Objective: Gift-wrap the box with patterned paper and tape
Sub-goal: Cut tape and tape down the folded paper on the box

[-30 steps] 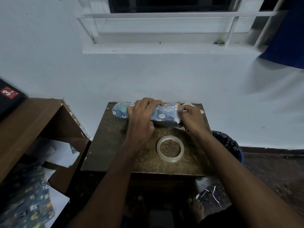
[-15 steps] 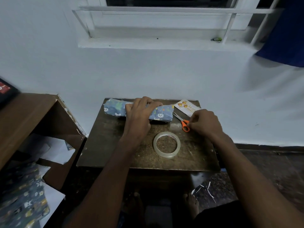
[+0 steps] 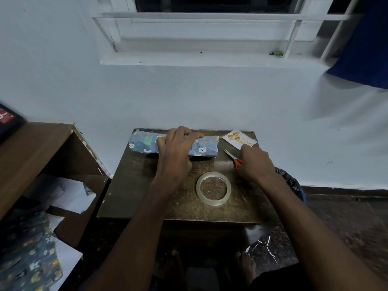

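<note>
The wrapped box [image 3: 144, 143] is lying at the small table's [image 3: 147, 198] far edge, its long axis running left to right. The left hand [image 3: 175, 152] is curling over its middle, gripping it. The tape roll [image 3: 213, 189] is lying flat, nearer than that grip and to its right. Further right, the right hand [image 3: 255, 162] is closing around the orange-handled scissors [image 3: 232, 156], blades pointing toward the box's right end.

Left hand [image 3: 175, 153] fingers curled forward and down; right hand [image 3: 255, 164] fingers curled.
</note>
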Demonstrator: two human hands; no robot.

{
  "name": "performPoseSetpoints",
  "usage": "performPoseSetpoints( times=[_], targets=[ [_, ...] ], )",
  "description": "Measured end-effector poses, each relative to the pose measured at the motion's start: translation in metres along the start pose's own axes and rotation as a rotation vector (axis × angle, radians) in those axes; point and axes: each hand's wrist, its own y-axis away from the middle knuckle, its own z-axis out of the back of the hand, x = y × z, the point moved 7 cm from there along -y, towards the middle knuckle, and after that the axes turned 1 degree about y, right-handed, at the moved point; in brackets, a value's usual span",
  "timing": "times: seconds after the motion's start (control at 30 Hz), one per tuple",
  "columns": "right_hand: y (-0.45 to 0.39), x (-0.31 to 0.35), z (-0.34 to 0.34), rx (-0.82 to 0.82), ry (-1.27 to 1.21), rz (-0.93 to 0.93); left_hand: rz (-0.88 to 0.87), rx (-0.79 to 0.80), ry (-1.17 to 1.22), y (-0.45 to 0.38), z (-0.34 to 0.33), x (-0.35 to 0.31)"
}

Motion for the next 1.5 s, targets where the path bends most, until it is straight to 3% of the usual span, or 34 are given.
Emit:
performPoseSetpoints(
  times=[0.23, 0.3, 0.5, 0.63, 0.9, 1.1, 1.5],
  targets=[
    [0.0, 0.001, 0.001, 0.067, -0.108, 0.056, 0.016, -0.055, 0.004, -0.001, 0.002, 0.007],
    [0.0, -0.001, 0.004, 0.079, -0.301, 0.031, 0.02, -0.046, -0.009, -0.001, 0.001, 0.008],
    [0.0, 0.007, 0.006, 0.153, -1.182, 0.003, 0.038, -0.023, -0.037, -0.002, 0.0, 0.013],
    [-0.001, 0.021, 0.008, 0.127, -1.412, 0.025, 0.045, -0.022, -0.045, -0.003, -0.002, 0.014],
    [-0.002, 0.037, -0.007, 0.182, -1.476, -0.019, 0.044, 0.002, -0.143, 0.0, -0.009, 0.01],
    [-0.006, 0.037, -0.017, 0.158, -1.488, -0.075, 0.168, 0.15, -0.004, 0.004, -0.02, 0.012],
    [-0.009, 0.042, -0.022, 0.217, -1.476, -0.004, 0.21, 0.304, -0.059, 0.003, -0.027, 0.017]
  ],
)
